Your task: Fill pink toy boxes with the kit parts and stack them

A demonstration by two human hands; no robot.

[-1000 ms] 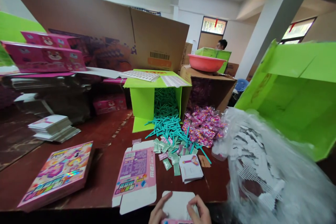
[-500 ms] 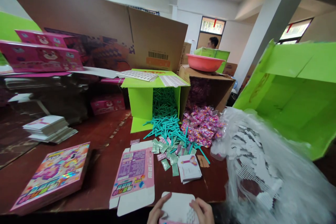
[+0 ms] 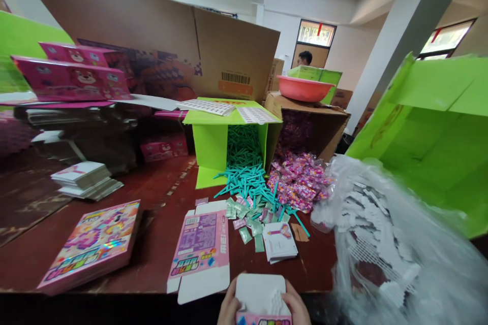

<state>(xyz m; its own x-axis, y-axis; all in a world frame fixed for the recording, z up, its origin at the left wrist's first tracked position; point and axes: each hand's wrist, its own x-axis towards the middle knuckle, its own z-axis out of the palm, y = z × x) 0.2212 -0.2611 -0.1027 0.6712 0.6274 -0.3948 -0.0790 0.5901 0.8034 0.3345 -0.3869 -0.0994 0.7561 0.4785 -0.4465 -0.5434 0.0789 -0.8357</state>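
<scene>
At the bottom of the view, my left hand (image 3: 228,307) and my right hand (image 3: 297,306) hold a pink printed carton (image 3: 263,319) between them, one at each side. Its white flap (image 3: 260,287) stands up, and a white pegboard piece (image 3: 277,303) shows at the opening near my right fingers. Just beyond, to the left, lies a flattened pink carton (image 3: 202,249) with white flaps. A small stack of printed cards (image 3: 280,244) lies ahead of my hands, beside green and pink sachets (image 3: 247,218).
Teal plastic sticks (image 3: 244,183) spill from a green box (image 3: 208,147). Packets of pink beads (image 3: 301,177) spill from a brown carton (image 3: 331,132) under a red basin (image 3: 305,89). A clear bag of white pegboards (image 3: 369,233) stands right; a finished-looking pink box (image 3: 95,238) lies left.
The carton in my hands has tipped so that more of its pink printed face shows. My thumbs have moved down its sides. The whole view has shifted slightly left.
</scene>
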